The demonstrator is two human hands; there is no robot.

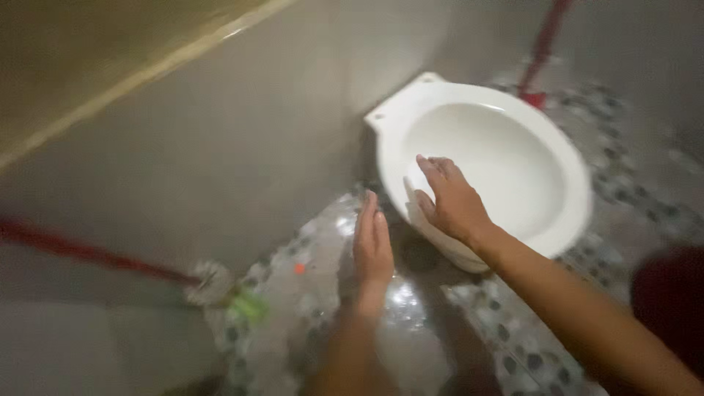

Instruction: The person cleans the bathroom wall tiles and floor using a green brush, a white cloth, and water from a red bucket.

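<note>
A white toilet bowl (pixel 565 220) without a seat stands on a wet pebble-patterned floor. My right hand (pixel 449 199) rests over the bowl's near left rim, fingers spread and pointing into the bowl; whether it holds anything is hidden. My left hand (pixel 372 246) hovers flat just left of the bowl's outer side, fingers straight and together, holding nothing. The picture is blurred.
A grey wall (pixel 242 147) runs along the left behind the bowl. A red-handled mop or brush with a green and white head (pixel 227 293) lies against it at the lower left. Another red handle (pixel 541 51) stands behind the bowl. A dark red shape (pixel 671 301) sits at the right edge.
</note>
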